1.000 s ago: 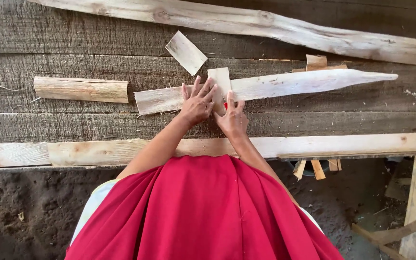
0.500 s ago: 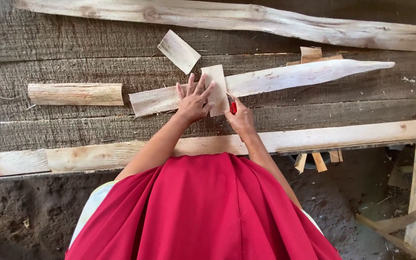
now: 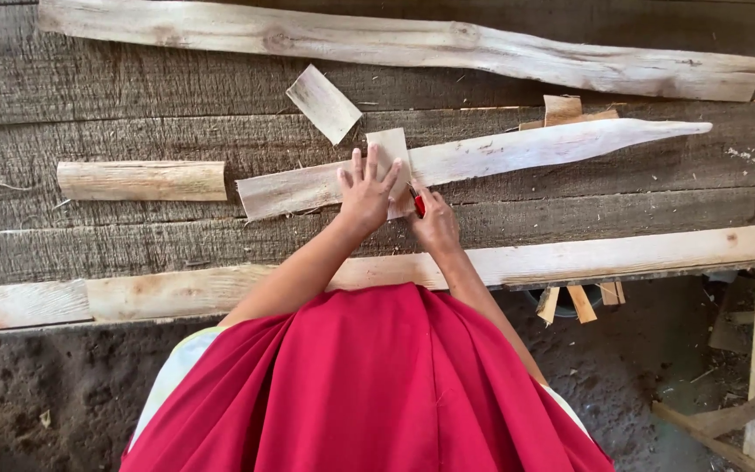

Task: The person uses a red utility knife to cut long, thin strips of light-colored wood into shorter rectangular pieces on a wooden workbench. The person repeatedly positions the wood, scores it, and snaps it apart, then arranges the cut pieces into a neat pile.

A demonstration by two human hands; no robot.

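My left hand lies flat with its fingers spread on a small pale rectangular wood piece, pressing it onto a long pale wood strip that runs to a point at the right. Just right of it, my right hand is closed round a small red-handled tool, whose tip is at the lower right edge of the small piece. The tool's working end is hidden between my hands. Red cloth covers my lap below.
The work lies on weathered grey planks. A loose flat offcut sits just above my hands and a short pale slab at the left. Long pale boards run along the top and near edge. Dirt floor below.
My right hand has drawn slightly toward me, and the red tool now shows between my hands. My left hand stays pressed on the small piece, which has tilted slightly.
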